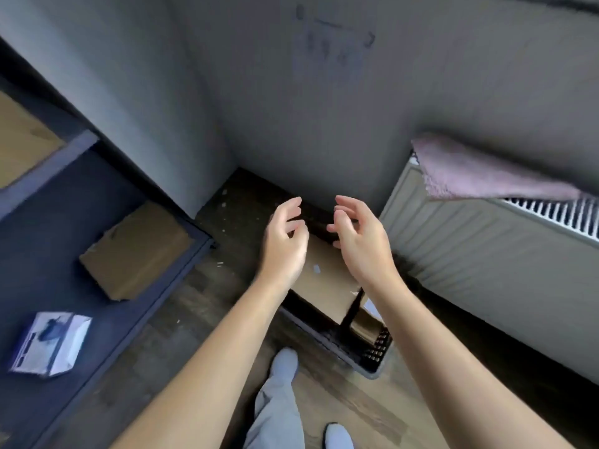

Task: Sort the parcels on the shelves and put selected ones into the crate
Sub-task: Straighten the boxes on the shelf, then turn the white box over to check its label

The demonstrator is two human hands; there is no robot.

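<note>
Both arms reach forward and down. The left forearm [210, 351] and the right forearm [437, 351] are bare. The left hand [285, 244] and the right hand [361, 244] are at the same height, near each other but apart, and their palms are turned toward each other. The fingers of both hands are loosely curled and a little spread, and they hold nothing. Between the forearms, lower down, a leg [275, 409] in light grey trousers is visible.
</note>
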